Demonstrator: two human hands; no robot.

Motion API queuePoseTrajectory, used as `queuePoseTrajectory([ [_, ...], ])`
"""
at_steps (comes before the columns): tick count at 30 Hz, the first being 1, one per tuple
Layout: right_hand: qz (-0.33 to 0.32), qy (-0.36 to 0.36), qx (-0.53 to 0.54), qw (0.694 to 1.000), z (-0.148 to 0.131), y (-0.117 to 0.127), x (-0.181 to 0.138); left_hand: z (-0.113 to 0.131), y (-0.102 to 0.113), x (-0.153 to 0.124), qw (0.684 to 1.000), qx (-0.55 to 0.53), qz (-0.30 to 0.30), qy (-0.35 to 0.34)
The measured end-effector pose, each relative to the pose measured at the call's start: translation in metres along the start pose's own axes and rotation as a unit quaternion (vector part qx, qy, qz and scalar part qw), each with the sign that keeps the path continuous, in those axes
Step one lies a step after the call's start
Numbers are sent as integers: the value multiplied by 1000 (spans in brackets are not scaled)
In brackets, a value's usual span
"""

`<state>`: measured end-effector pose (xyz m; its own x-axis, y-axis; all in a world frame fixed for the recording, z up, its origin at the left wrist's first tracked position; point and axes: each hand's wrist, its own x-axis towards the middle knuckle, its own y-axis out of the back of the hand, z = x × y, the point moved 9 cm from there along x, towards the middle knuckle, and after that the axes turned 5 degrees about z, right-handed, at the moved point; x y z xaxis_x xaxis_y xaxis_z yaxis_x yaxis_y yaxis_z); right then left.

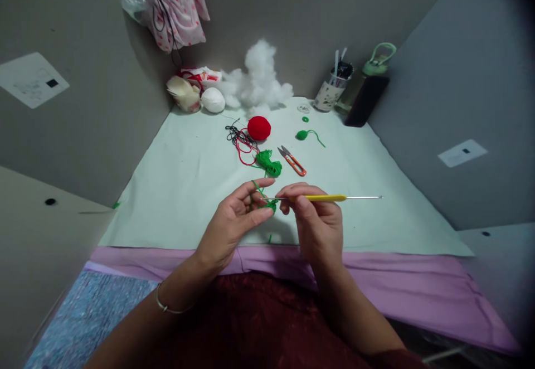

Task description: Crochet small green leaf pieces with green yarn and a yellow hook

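Note:
Between the fingers of my left hand [234, 215] is a small piece of green crochet work [271, 206], pinched near the thumb tip. Green yarn [258, 188] runs over the raised index finger of that hand. My right hand [318, 221] grips a crochet hook [326, 198] with a yellow handle and metal ends, held level. Its left tip meets the green work; the other end points right. Just beyond my hands lies a skein of green yarn [268, 164]. The exact loop on the hook is too small to make out.
Orange thread snips [293, 161] lie behind my right hand, near a red yarn ball [259, 128] and tangled dark yarn [239, 134]. Farther back are a small green ball [301, 135], white stuffing [262, 76], a pen cup [331, 91] and a dark phone-like slab [368, 100].

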<state>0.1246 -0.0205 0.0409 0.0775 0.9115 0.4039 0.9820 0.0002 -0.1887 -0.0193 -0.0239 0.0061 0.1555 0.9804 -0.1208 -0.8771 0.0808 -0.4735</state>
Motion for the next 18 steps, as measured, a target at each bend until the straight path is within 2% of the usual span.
queuePoseTrajectory([
  [6,3,16,-39,999,-4,-1,-2,-2,1,2,1000,11,12,-16],
  [10,48,50,-53,996,-11,6,0,-3,2,3,1000,-1,14,2],
  [14,87,46,-50,994,-15,16,1,-4,4,3,999,-29,22,36],
  [18,67,58,-49,995,-20,13,0,-6,5,4,998,-46,24,44],
])
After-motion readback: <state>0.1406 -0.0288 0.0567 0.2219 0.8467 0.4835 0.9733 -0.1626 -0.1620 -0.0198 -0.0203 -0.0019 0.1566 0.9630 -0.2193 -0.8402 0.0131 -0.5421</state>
